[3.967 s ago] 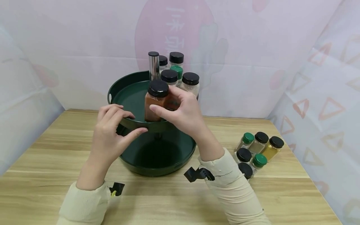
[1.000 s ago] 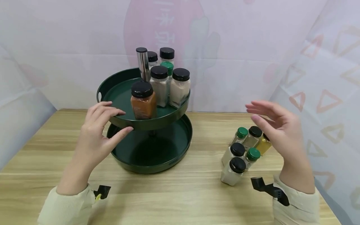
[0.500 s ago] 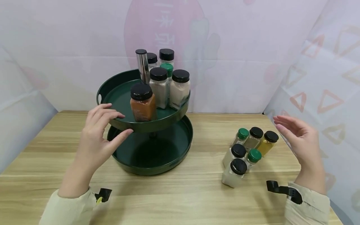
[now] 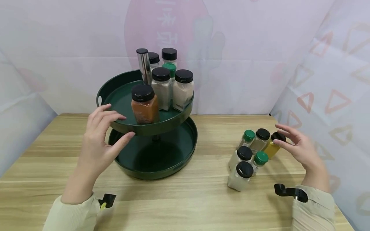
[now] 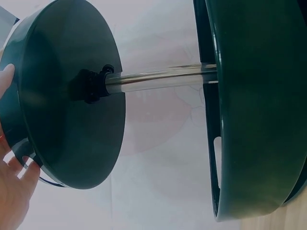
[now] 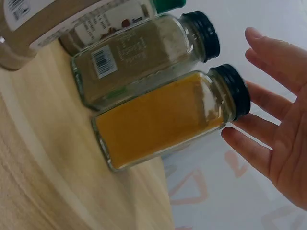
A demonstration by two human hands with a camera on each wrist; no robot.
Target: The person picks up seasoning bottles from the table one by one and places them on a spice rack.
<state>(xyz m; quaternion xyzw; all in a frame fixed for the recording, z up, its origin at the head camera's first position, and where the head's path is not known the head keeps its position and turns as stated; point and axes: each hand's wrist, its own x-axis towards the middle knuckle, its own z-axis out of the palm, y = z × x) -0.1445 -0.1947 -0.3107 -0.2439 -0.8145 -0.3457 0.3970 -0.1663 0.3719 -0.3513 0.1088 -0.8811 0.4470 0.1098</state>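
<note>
My left hand (image 4: pixel 99 138) holds the front-left rim of the upper green tray (image 4: pixel 150 129), its fingers over the edge and its thumb against the outside. In the left wrist view, the upper tray's underside (image 5: pixel 91 143) and a metal post (image 5: pixel 163 79) show. My right hand (image 4: pixel 303 150) is at the black cap of a spice jar of yellow powder (image 4: pixel 271 150), its fingers spread. The right wrist view shows these fingers (image 6: pixel 261 153) beside the cap, not closed round it; contact is hard to tell. A jar of orange-brown powder (image 4: pixel 145 110) stands at the upper tray's front.
Several more spice jars (image 4: pixel 183 91) stand on the upper tray around the post's top (image 4: pixel 143 65). Below is the wider lower tray (image 4: pixel 156 175). On the wooden table (image 4: pixel 196 205), several jars with black or green caps (image 4: pixel 244 169) stand left of my right hand.
My right hand let go of the orange-brown jar on the upper tray, swung right past the table jars, then came back left to the yellow jar. My left hand keeps its hold on the rim.
</note>
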